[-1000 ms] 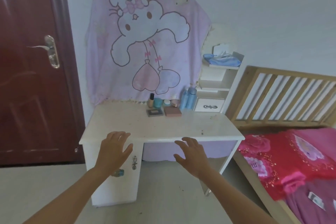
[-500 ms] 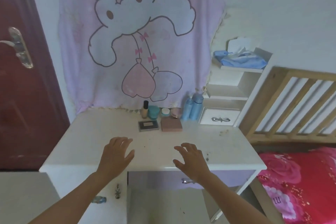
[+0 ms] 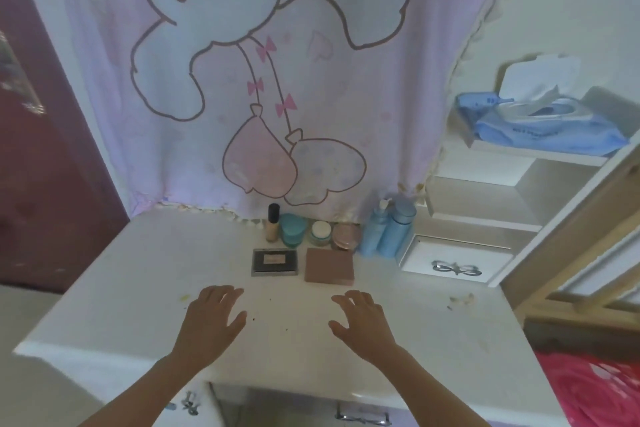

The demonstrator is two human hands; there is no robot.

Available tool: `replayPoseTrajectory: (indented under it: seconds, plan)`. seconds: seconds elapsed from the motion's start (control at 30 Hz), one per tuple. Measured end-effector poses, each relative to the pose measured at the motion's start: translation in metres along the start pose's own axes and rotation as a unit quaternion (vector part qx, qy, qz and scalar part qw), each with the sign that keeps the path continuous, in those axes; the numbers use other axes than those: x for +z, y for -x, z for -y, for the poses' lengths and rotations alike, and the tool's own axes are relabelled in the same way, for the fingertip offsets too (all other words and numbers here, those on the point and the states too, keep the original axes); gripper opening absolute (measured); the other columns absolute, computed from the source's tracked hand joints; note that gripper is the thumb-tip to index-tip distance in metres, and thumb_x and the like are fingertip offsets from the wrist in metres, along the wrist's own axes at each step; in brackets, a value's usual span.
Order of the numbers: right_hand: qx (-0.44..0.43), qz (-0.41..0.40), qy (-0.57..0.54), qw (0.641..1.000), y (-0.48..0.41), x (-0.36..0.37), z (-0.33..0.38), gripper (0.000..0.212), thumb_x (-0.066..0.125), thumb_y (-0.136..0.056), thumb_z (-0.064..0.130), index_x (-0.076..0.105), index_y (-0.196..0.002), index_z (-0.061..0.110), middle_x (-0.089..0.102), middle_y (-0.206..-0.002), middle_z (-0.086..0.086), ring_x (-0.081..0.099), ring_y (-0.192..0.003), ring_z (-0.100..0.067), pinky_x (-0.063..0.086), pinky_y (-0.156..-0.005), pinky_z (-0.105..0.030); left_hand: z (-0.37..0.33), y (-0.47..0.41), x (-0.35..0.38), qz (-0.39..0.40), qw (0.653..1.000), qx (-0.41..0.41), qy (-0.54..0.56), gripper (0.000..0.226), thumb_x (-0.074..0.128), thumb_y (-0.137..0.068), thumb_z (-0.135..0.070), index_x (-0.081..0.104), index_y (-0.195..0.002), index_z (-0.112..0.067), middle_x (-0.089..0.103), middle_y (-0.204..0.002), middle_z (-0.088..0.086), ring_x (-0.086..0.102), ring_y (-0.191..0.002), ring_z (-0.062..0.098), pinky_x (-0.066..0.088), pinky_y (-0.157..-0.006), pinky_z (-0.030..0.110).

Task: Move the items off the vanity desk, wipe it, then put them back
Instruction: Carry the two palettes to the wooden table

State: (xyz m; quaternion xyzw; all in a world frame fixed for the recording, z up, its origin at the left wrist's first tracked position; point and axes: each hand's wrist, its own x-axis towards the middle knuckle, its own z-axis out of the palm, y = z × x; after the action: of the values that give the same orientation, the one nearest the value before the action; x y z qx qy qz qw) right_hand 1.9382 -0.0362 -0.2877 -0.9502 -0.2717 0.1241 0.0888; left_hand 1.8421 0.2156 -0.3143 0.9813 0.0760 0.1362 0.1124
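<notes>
The white vanity desk [image 3: 138, 288] carries cosmetics along its back edge: a foundation bottle with a black cap [image 3: 272, 222], a teal jar [image 3: 293, 229], a white-lidded jar [image 3: 320, 233], a pink jar [image 3: 345, 236] and two blue bottles [image 3: 388, 229]. In front of them lie a black compact [image 3: 274, 262] and a pink-brown palette [image 3: 329, 265]. My left hand [image 3: 213, 321] and my right hand [image 3: 363, 324] hover over the desk's front half, fingers spread, holding nothing. Specks and crumbs dot the desktop.
A white shelf unit [image 3: 502, 204] with a small drawer [image 3: 453, 265] stands at the desk's right; a blue wet-wipes pack [image 3: 540, 130] lies on top. A cartoon blanket [image 3: 277, 80] hangs behind. A dark red door [image 3: 45, 149] is left, a bed with red bedding [image 3: 595, 388] right.
The view has closed in on the desk and tilted down. Both hands have moved forward from the desk's front edge to above the desktop, nearer the compact and palette.
</notes>
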Motion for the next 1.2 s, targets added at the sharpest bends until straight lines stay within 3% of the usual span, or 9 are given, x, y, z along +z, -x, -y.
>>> replayPoseTrajectory:
  seconds: [0.17,0.27,0.37,0.5,0.67,0.77,0.83,0.93,1.2]
  plan:
    - [0.009,0.007,0.004,1.0,-0.048,-0.004,-0.008,0.051,0.044,-0.093,0.039,0.032,-0.14,0.025,0.032,-0.146,0.004,0.028,-0.131,-0.019,0.026,-0.105,-0.033,0.009,-0.047,0.017,0.013,1.0,0.01,-0.026,0.04,0.043,-0.071,-0.04,0.07,-0.086,-0.013,0.07,-0.082,0.001,0.068,-0.072,0.023,0.053,-0.048,0.03]
    - [0.02,0.026,0.012,0.999,-0.08,-0.008,-0.012,0.051,0.045,-0.092,0.038,0.032,-0.14,0.026,0.036,-0.143,0.0,0.032,-0.128,-0.021,0.029,-0.102,-0.033,0.016,-0.079,0.035,0.024,0.999,0.02,-0.015,0.037,0.075,-0.055,-0.035,0.07,-0.083,-0.012,0.07,-0.079,0.002,0.068,-0.069,0.023,0.053,-0.046,0.029]
    - [0.023,0.042,0.023,0.999,-0.111,-0.01,-0.015,0.052,0.05,-0.089,0.031,0.034,-0.137,0.023,0.035,-0.143,-0.002,0.035,-0.126,-0.022,0.032,-0.101,-0.032,0.021,-0.106,0.057,0.056,0.998,0.035,0.007,0.06,0.091,-0.03,-0.032,0.069,-0.083,-0.016,0.07,-0.08,-0.001,0.067,-0.067,0.019,0.052,-0.045,0.024]
    - [0.024,0.067,0.012,0.997,-0.137,-0.006,-0.017,0.059,0.058,-0.084,0.029,0.033,-0.137,0.023,0.032,-0.144,-0.002,0.03,-0.13,-0.023,0.031,-0.105,-0.034,0.031,-0.131,0.082,0.109,0.99,0.082,0.03,0.063,0.083,-0.03,-0.046,0.065,-0.087,-0.025,0.068,-0.084,-0.008,0.065,-0.071,0.012,0.052,-0.049,0.021]
    - [-0.005,0.127,0.048,0.991,-0.156,0.006,-0.027,0.074,0.063,-0.078,0.038,0.025,-0.14,0.024,0.019,-0.146,-0.004,0.02,-0.133,-0.027,0.03,-0.107,-0.036,0.039,-0.15,0.103,0.128,0.984,0.122,0.033,0.059,0.049,-0.044,-0.056,0.05,-0.097,-0.029,0.066,-0.089,-0.008,0.05,-0.088,0.011,0.052,-0.055,0.023]
    - [-0.025,0.142,0.068,0.987,-0.165,0.008,-0.03,0.077,0.063,-0.08,0.037,0.021,-0.143,0.023,0.013,-0.151,-0.004,0.015,-0.137,-0.026,0.026,-0.11,-0.035,0.042,-0.153,0.108,0.162,0.98,0.106,0.041,0.059,0.041,-0.047,-0.06,0.047,-0.099,-0.031,0.066,-0.088,-0.011,0.057,-0.083,0.009,0.052,-0.054,0.022]
    - [-0.043,0.146,0.075,0.985,-0.169,0.009,-0.032,0.078,0.063,-0.081,0.034,0.019,-0.144,0.023,0.013,-0.151,-0.004,0.013,-0.138,-0.025,0.023,-0.111,-0.035,0.042,-0.154,0.107,0.182,0.977,0.097,0.052,0.062,0.047,-0.045,-0.064,0.046,-0.099,-0.032,0.066,-0.087,-0.012,0.063,-0.075,0.007,0.052,-0.053,0.022]
    - [-0.063,0.144,0.075,0.985,-0.175,0.012,-0.034,0.08,0.063,-0.078,0.032,0.019,-0.144,0.023,0.021,-0.148,-0.006,0.019,-0.136,-0.025,0.021,-0.11,-0.034,0.042,-0.155,0.11,0.207,0.972,0.103,0.05,0.083,0.068,-0.027,-0.065,0.045,-0.1,-0.033,0.066,-0.087,-0.016,0.064,-0.074,0.005,0.053,-0.056,0.023]
    - [-0.05,0.136,0.059,0.988,-0.182,0.02,-0.034,0.089,0.07,-0.068,0.039,0.021,-0.142,0.026,0.035,-0.133,-0.004,0.034,-0.12,-0.026,0.036,-0.098,-0.034,0.043,-0.158,0.114,0.169,0.978,0.119,0.016,0.081,0.063,-0.026,-0.062,0.046,-0.101,-0.037,0.06,-0.08,-0.02,0.042,-0.079,0.005,0.052,-0.059,0.022]
